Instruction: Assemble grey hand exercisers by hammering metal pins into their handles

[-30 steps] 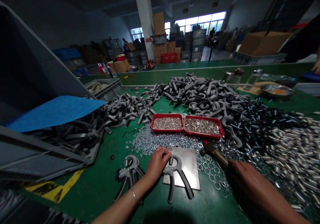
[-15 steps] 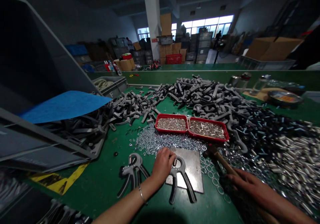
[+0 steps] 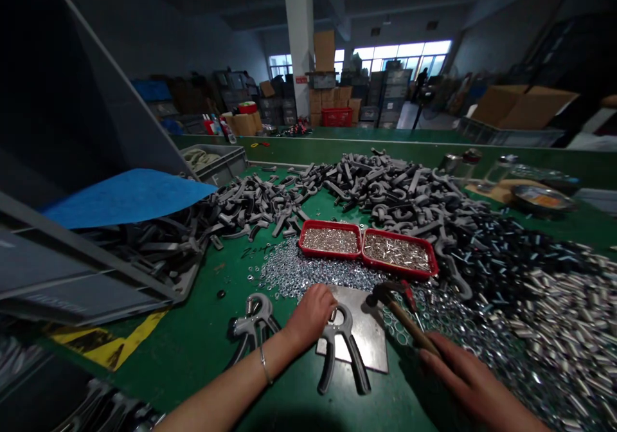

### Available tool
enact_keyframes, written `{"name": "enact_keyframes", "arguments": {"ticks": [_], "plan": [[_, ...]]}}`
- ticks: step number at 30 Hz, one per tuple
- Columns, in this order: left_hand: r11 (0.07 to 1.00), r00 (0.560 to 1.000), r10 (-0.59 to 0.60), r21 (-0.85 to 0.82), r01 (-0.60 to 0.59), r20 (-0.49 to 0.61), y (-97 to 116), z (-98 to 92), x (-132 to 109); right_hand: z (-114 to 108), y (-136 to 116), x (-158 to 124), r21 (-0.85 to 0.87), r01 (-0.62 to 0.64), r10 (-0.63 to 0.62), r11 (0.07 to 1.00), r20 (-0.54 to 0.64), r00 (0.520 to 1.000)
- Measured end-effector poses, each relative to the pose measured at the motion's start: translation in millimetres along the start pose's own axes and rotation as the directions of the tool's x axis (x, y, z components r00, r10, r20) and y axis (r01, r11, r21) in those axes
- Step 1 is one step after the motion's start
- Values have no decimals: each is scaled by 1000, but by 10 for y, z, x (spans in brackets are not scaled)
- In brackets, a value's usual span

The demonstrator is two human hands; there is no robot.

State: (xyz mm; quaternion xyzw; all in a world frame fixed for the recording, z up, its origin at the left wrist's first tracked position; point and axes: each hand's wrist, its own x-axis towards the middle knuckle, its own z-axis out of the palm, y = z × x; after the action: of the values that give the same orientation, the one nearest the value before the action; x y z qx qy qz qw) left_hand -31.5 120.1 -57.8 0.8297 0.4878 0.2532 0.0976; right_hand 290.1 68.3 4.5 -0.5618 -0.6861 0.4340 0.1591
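Note:
My left hand (image 3: pixel 312 316) is closed at the coil spring side of a grey and black hand grip strengthener (image 3: pixel 355 358), fingertips hidden from me. The strengthener's ring end lies on a flat steel plate (image 3: pixel 376 335), its two handles pointing towards me. Wrapped round a wooden handle, my right hand (image 3: pixel 465 374) holds a hammer (image 3: pixel 409 323), its dark head above the plate's right edge. A second hand grip strengthener (image 3: pixel 258 313) with a spring lies left of my left hand, partly behind my forearm. A red-handled screwdriver (image 3: pixel 411 297) shows just beyond the hammer.
Two red trays (image 3: pixel 332 255) of small metal pins stand behind loose nuts (image 3: pixel 284 271). Grey handle parts (image 3: pixel 385 188) are heaped further back. Metal sleeves (image 3: pixel 559 316) and black parts (image 3: pixel 501 252) spread at right. A large grey crate (image 3: pixel 120 278) tilts at left.
The hammer and my right hand have moved left, bringing the hammer head over the plate's edge. The red-handled screwdriver has come into sight. My left hand stays at the strengthener.

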Motion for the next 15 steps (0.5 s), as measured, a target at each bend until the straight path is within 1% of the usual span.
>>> {"name": "enact_keyframes", "arguments": {"ticks": [3,5,8,10,12,13,14,15], "plan": [[998,999,-33,-57,33,-8,-11,-40,-6,72,-45,-11,-21,4,-3,1000,39,999],[990,997,-71,-125,70,-6,-8,-57,-23,127,-93,0,-28,23,-21,999,61,998],[956,989,-149,-257,142,-7,5,-79,-55,180,-180,42,-26,54,-52,998,68,996],[925,974,-224,-322,203,-31,17,-115,-65,210,-235,63,-1,52,-52,999,63,997],[869,943,-329,-404,284,-43,34,-176,-63,270,-277,56,76,16,-19,997,49,999],[831,924,-381,-449,327,-32,45,-211,-60,320,-291,38,147,-22,17,989,36,999],[793,908,-419,-491,361,-8,57,-245,-57,384,-299,10,241,-72,70,968,17,997],[761,899,-438,-523,383,21,71,-273,-55,460,-302,-26,356,-128,138,926,-2,990]]}}
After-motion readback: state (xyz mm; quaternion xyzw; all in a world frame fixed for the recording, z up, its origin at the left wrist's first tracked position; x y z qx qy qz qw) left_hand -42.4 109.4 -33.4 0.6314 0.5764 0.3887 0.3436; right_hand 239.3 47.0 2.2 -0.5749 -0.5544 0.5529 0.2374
